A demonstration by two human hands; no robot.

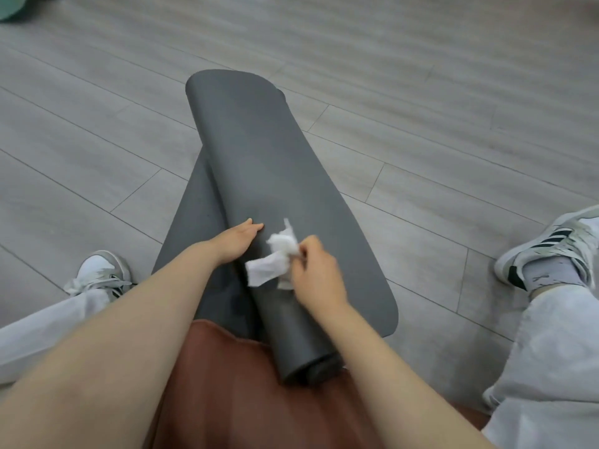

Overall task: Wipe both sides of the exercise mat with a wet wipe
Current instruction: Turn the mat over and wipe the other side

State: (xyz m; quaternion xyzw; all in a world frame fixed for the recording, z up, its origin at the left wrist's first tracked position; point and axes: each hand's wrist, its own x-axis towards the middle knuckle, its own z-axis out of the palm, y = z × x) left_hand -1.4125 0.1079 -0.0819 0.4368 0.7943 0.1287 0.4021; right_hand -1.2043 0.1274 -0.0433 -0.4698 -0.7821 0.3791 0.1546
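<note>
A dark grey exercise mat lies partly rolled between my legs, its near end on a brown seat and its far end on the floor. An unrolled flap spreads to the right, and another layer shows at the left. My left hand rests on the roll's left side with straight fingers. My right hand pinches a crumpled white wet wipe, which lies against the mat's top just right of my left hand.
Grey wood-plank floor surrounds the mat. My two feet in white and grey sneakers sit at the left and the right. A brown seat cushion is under the mat's near end. A green object peeks in at top left.
</note>
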